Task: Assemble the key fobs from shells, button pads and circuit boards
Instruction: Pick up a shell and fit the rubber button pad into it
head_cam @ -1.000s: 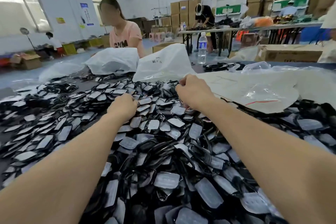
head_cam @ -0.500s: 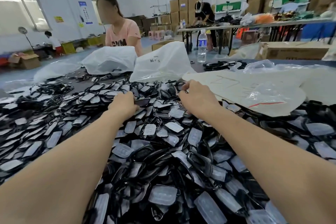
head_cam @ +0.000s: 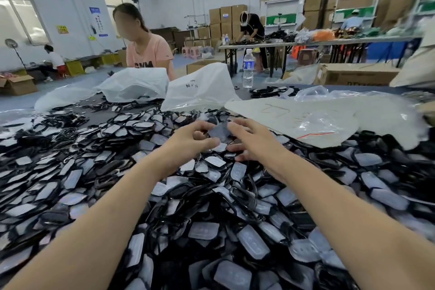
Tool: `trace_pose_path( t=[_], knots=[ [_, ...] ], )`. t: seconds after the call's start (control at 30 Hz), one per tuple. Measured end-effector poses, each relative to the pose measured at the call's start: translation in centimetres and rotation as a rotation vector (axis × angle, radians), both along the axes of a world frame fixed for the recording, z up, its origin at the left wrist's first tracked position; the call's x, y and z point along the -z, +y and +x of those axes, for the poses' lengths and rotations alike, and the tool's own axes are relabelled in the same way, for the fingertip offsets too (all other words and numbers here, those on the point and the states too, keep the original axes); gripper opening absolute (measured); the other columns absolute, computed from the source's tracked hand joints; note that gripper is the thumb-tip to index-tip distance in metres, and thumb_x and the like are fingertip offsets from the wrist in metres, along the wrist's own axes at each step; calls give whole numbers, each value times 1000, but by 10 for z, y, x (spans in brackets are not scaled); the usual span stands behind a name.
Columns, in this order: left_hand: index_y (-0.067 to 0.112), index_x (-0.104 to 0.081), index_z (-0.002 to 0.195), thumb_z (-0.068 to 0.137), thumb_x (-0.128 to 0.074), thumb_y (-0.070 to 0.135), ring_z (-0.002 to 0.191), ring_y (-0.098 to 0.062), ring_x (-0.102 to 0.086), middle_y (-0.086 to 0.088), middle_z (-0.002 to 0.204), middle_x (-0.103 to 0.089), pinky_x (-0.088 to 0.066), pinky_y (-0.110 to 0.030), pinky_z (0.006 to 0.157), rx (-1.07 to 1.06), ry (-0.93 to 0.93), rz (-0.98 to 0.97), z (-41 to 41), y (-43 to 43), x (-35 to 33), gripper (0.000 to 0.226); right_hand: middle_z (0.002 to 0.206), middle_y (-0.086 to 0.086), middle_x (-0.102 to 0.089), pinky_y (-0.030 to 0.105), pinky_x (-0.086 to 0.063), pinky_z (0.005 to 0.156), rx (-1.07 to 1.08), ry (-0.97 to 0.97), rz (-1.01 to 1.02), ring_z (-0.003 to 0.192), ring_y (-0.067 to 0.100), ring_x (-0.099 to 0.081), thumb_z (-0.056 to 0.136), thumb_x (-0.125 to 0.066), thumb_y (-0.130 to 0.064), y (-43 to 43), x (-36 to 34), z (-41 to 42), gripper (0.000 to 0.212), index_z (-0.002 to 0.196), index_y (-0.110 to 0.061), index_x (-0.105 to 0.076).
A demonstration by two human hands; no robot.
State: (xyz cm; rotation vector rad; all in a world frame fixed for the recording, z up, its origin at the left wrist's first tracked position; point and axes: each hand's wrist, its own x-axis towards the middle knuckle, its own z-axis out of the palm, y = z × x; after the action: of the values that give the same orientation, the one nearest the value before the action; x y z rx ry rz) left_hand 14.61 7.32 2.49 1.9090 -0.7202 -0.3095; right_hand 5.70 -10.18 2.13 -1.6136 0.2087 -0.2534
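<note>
Left hand (head_cam: 188, 140): held just above the heap, fingers curled, with forefinger and thumb pinching the left edge of a fob piece (head_cam: 220, 130).
Right hand (head_cam: 253, 142): held level with the left and just beside it, fingers spread and loosely bent. The forefinger tip lay at the piece's right edge, but blur hid whether it touched.
Fob piece: a flat, dark grey part between the two hands, clear of the heap below and tilted. It was too blurred to say whether it was a shell or a button pad.
Heap of fob parts (head_cam: 207, 198): black shells and pale grey pads, jumbled together and covering the table under both forearms.
White bags (head_cam: 200, 88): two stood at the far edge of the heap, well beyond the hands.
Clear bags (head_cam: 317, 122): lay flat to the right of the hands.
Water bottle (head_cam: 248, 68): stood upright behind the bags.
Person in a pink shirt (head_cam: 150, 54): sat at the far side.
</note>
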Motion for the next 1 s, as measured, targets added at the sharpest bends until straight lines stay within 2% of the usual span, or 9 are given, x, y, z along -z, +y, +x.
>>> trace_pose_path(
  t=[0.13, 0.2, 0.27, 0.4, 0.53, 0.67, 0.8, 0.9, 1.0],
  knots=[
    [33, -63, 113, 86, -75, 35, 72, -14, -53, 4, 79, -64, -39, -33, 70, 182, 25, -17, -60, -22, 1, 30, 89, 0, -77, 19, -51, 54, 26, -108, 53, 68, 8, -70, 100, -64, -21, -13, 10, -56, 15, 110, -14, -71],
    [33, -63, 109, 88, -74, 35, 72, -17, -52, -2, 80, -62, -40, -35, 68, 165, 22, -75, -90, -35, 4, 24, 78, -1, -75, 17, -47, 51, 112, -135, 42, 61, 6, -64, 100, -63, -19, -20, 16, -87, 15, 104, -9, -73],
    [34, -63, 105, 94, -69, 31, 65, -11, -57, 5, 72, -62, -46, -28, 61, 105, 13, -160, -122, -50, 13, 13, 68, -4, -70, 18, -45, 48, 207, -145, 44, 56, 7, -60, 100, -62, -20, -27, 20, -121, 16, 101, -10, -74],
    [33, -64, 102, 97, -66, 25, 57, -7, -58, 10, 62, -60, -47, -21, 54, 54, 23, -309, -194, -81, 39, 9, 70, -1, -70, 22, -48, 52, 350, -151, 90, 58, 10, -61, 99, -64, -22, -35, 34, -184, 13, 94, -18, -76],
    [27, -67, 101, 98, -64, 25, 60, -13, -57, 6, 62, -59, -51, -36, 63, 55, 116, -380, -252, -101, 56, 5, 66, -1, -70, 19, -49, 51, 433, -147, 177, 56, 9, -62, 99, -65, -20, -42, 45, -243, 13, 92, -17, -76],
    [28, -65, 98, 97, -65, 25, 53, -11, -53, 5, 58, -59, -44, -22, 52, 114, 60, -295, -290, -111, 60, 3, 75, 5, -72, 22, -51, 57, 477, -134, 200, 59, 11, -62, 99, -65, -18, -52, 56, -292, 12, 95, -14, -75],
    [25, -63, 98, 98, -64, 22, 49, -8, -51, 3, 59, -59, -42, -20, 49, 180, 77, -174, -311, -118, 59, 3, 77, 4, -72, 22, -50, 51, 478, -67, 224, 54, 10, -61, 101, -61, -13, -59, 62, -323, 13, 94, -11, -72],
    [20, -64, 102, 98, -64, 24, 53, -16, -52, 4, 57, -60, -42, -23, 49, 247, 160, -39, -322, -117, 63, 6, 76, -11, -71, 23, -48, 51, 497, 23, -20, 51, 7, -60, 99, -64, -29, -68, 61, -345, 9, 103, -26, -72],
    [19, -64, 104, 97, -65, 26, 57, -17, -54, 0, 64, -59, -42, -25, 47, 337, 110, 162, -332, -116, 70, 10, 97, -17, -71, 26, -48, 65, 573, 34, -214, 64, 1, -58, 98, -59, -47, -80, 57, -358, 15, 108, -39, -67]
  ],
)
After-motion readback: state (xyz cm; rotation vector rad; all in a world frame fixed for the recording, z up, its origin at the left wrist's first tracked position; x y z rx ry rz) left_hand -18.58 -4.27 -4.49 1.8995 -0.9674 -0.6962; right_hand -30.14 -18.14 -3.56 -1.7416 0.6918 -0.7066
